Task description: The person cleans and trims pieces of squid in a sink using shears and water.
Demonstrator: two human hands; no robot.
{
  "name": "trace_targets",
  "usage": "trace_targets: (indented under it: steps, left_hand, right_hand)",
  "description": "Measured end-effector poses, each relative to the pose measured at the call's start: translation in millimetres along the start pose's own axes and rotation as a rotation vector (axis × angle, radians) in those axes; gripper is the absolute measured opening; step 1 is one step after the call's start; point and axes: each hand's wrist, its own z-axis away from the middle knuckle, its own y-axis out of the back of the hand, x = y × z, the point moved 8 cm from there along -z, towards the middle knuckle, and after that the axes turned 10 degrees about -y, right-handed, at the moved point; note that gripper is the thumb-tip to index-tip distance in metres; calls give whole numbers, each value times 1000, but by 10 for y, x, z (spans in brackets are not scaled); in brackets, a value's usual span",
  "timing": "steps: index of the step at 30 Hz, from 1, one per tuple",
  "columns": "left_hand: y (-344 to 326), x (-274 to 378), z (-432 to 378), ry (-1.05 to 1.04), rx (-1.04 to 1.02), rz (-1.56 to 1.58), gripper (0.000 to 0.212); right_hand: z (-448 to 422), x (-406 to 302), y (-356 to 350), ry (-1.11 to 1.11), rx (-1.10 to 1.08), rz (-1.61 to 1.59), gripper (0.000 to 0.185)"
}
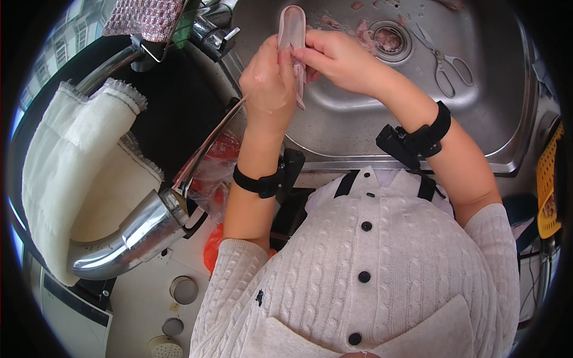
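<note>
Both hands are above a stainless steel sink (pixel 349 134), wet, with a pale pink, slippery-looking piece of raw meat (pixel 293 29) between them. My left hand (pixel 268 80) grips it from the left, the thumb pressed on it; one long rounded end sticks up past the fingers and a thin flap hangs below. My right hand (pixel 333 58) pinches the piece from the right with thumb and fingertips. What exactly the piece is, I cannot tell. Metal scissors (pixel 438 60) lie partly opened on the sink floor, right of the drain (pixel 390 42), which holds pinkish scraps.
A chrome faucet (pixel 212 33) stands at the sink's upper left. Further left are a cream cloth (pixel 67 147) over a metal pipe (pixel 130 232) and a woven scrubbing pad (pixel 141 20). Red plastic bags (pixel 219 152) lie below my left forearm. A yellow perforated basket (pixel 549 179) is at far right.
</note>
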Motion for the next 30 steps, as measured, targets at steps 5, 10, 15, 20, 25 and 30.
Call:
trace_targets:
  steps: [5,10,15,20,25,30]
  left_hand:
    - [-5,-174,48,188,-24,-36,23]
    - [-73,-310,84,406,-147,129,28]
    - [-81,-404,174,521,-79,301,25]
    - [-106,-468,231,426,-114,184,26]
    - [-206,-583,342,564,-222,369,29]
    - [-308,-482,443,846,63,1066,29]
  right_hand:
    - [77,-12,-142,-98,-180,-37,23]
    - [1,210,-152,-201,-208,-153,22]
    - [-22,259,-115,-240,-140,-41,24]
    - [10,266,-130,-209,-42,103,21]
    - [63,138,-73,-153,41,63,19]
    - [104,70,-169,-104,-137,-205,15]
